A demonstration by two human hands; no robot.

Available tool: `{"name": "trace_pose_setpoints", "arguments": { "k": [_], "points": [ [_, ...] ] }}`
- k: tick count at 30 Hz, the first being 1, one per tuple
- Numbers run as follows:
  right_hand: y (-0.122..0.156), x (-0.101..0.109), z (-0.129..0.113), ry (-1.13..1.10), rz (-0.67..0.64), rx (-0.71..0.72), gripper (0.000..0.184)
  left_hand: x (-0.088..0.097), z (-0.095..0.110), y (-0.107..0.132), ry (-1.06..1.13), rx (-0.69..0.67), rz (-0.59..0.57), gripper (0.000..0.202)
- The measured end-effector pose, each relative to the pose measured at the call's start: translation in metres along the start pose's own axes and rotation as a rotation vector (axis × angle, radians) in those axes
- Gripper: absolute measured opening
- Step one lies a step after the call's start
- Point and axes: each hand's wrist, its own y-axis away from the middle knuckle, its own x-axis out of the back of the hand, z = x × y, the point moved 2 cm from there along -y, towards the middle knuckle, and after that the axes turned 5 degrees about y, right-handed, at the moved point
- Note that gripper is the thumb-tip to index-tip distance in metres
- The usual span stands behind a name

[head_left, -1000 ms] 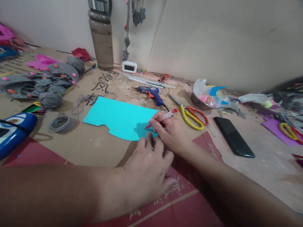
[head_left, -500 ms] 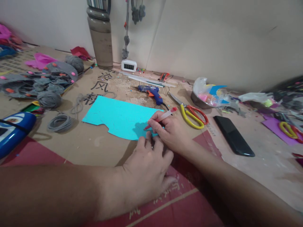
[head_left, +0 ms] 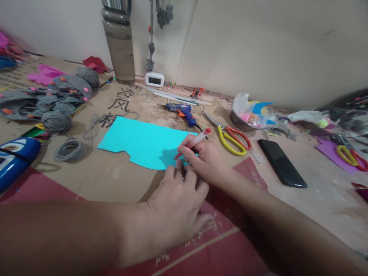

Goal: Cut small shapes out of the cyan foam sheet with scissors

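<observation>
A turquoise sheet (head_left: pixel 149 142) with a straight far edge and a notched, curved near edge lies on brown cardboard. My right hand (head_left: pixel 205 155) grips a red pen (head_left: pixel 198 140) with a clear barrel, its tip down at the sheet's lower right part. Just in front of it, my left hand (head_left: pixel 179 199) rests with fingers apart and bent, fingertips at the sheet's near edge. What lies beneath those fingers is partly hidden; a small dark patch shows between them.
Beyond the sheet lies a blue glue gun (head_left: pixel 182 112). Scissors (head_left: pixel 230 138), a black phone (head_left: pixel 281 163) and a metal bowl (head_left: pixel 248 120) are on the right. Coiled grey yarn (head_left: pixel 70 149) and a blue case (head_left: pixel 18 161) sit left. A bottle (head_left: pixel 119 53) and small clock (head_left: pixel 154 79) stand behind.
The whole view has shifted slightly, so everything appears a little further left. Both hands keep nearly the same pose, the pen tip still at the sheet.
</observation>
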Motion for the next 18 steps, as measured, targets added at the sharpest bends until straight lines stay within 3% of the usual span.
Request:
{"name": "trace_pose_setpoints", "arguments": {
  "k": [18],
  "points": [
    [-0.0012, 0.0013, 0.0005, 0.000, -0.064, -0.003, 0.029, -0.0008, -0.0008, -0.0011, -0.016, -0.004, 0.016, 0.064]
  ]
}}
